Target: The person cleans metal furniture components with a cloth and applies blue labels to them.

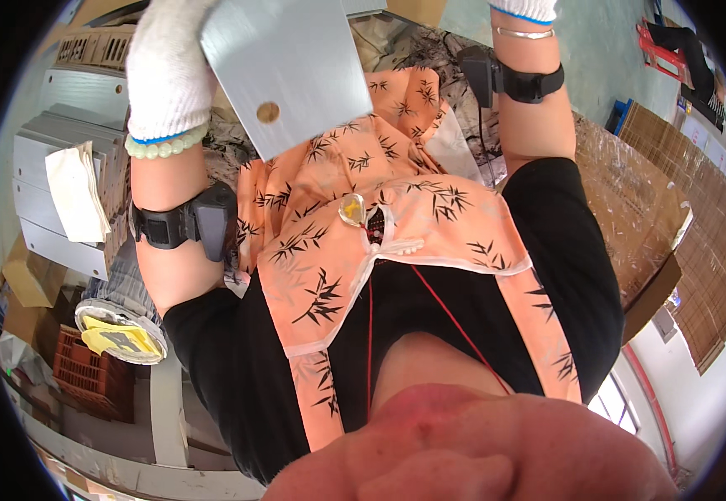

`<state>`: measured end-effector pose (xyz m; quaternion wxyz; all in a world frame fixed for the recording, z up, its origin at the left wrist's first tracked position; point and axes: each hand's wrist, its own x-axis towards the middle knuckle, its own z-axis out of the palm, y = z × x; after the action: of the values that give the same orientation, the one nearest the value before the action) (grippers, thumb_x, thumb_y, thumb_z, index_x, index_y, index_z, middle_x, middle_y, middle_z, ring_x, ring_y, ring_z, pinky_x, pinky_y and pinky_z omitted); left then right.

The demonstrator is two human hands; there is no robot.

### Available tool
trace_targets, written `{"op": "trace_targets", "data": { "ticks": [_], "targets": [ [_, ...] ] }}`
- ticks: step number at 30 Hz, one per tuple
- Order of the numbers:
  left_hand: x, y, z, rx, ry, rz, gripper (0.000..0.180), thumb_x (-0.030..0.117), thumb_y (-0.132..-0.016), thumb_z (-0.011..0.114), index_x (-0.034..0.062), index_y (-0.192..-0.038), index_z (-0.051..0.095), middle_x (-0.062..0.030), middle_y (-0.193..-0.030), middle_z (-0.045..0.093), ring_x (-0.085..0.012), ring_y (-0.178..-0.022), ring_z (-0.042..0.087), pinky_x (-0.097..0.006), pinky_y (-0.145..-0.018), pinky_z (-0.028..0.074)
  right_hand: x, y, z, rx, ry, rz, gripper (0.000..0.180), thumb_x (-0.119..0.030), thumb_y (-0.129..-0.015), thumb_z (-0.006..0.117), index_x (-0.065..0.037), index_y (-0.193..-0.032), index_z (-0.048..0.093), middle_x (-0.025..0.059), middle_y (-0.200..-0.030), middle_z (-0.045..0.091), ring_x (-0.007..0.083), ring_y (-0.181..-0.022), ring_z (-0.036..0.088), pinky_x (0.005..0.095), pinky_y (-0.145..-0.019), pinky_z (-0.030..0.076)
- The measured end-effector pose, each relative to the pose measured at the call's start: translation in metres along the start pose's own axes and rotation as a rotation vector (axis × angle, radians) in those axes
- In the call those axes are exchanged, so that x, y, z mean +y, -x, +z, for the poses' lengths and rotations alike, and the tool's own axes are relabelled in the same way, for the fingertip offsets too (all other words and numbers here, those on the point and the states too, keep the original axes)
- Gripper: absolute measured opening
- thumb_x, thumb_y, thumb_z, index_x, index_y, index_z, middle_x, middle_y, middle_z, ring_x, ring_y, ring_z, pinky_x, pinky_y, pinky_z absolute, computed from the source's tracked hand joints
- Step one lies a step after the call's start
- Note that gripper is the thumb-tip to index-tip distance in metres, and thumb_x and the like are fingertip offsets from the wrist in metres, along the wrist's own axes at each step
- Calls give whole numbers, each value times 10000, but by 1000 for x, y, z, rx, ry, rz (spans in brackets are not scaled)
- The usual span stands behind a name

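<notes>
My left hand (171,75), in a white knitted glove with a blue cuff edge, is at the left edge of a light grey flat panel (305,71). It grips the panel there, with its fingers partly hidden. The panel is tilted above my lap, over my peach apron (330,192). One round brown-rimmed hole shows near its lower corner, and its top runs out of the picture. Of my right hand (526,8), only the glove's cuff end shows at the top edge. Its fingers are out of frame, so what it touches is hidden.
Stacked grey panels (58,204) stand at the left, with an off-white cloth (78,192) on them. Below are a round tub with yellow material (121,334) and a red-brown crate (88,376). Cardboard (622,209) and a brown slatted mat (701,301) lie at the right.
</notes>
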<state>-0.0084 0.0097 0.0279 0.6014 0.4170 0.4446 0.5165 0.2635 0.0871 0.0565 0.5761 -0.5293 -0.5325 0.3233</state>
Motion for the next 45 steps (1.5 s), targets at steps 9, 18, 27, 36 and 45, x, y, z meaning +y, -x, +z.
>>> {"op": "trace_targets", "data": {
  "ticks": [9, 18, 27, 36, 45],
  "targets": [
    [17, -3, 17, 215, 459, 105, 332, 199, -956, 644, 1, -1220, 609, -142, -1119, 692, -276, -986, 686, -376, -867, 583, 4, 38, 19, -214, -232, 50, 253, -16, -952, 656, -2, -1178, 543, 48, -911, 669, 110, -806, 640, 255, -732, 522],
    [13, -2, 5, 219, 516, 137, 344, 206, -949, 651, 5, -1225, 609, -136, -1109, 689, -267, -1013, 672, -374, -903, 564, 2, 50, 29, -292, -72, 118, 279, -8, -945, 661, 7, -1193, 535, 40, -920, 647, 115, -832, 636, 269, -778, 520],
    [2, -13, -4, 193, 550, 203, 363, 196, -957, 659, 8, -1262, 602, -125, -1168, 681, -264, -1071, 656, -380, -959, 540, 8, 52, 31, -315, -44, 122, 275, -6, -935, 664, 4, -1185, 549, 39, -932, 638, 116, -840, 637, 270, -783, 520],
    [15, -19, -22, 84, 790, 299, 218, 307, -1041, 549, 100, -1085, 597, -36, -941, 659, -193, -884, 610, -311, -853, 495, 4, 52, 32, -333, 147, 74, 264, -51, -925, 674, -12, -1166, 574, 32, -941, 641, 106, -841, 633, 265, -777, 515],
    [8, -13, -28, -534, 1093, 256, 251, 155, -1029, 483, 193, -786, 532, 84, -649, 535, -73, -651, 475, -220, -677, 416, -4, 52, 25, -328, 235, 82, 279, -99, -898, 713, -33, -1147, 607, 49, -974, 671, 120, -830, 627, 295, -773, 527]
  ]
}}
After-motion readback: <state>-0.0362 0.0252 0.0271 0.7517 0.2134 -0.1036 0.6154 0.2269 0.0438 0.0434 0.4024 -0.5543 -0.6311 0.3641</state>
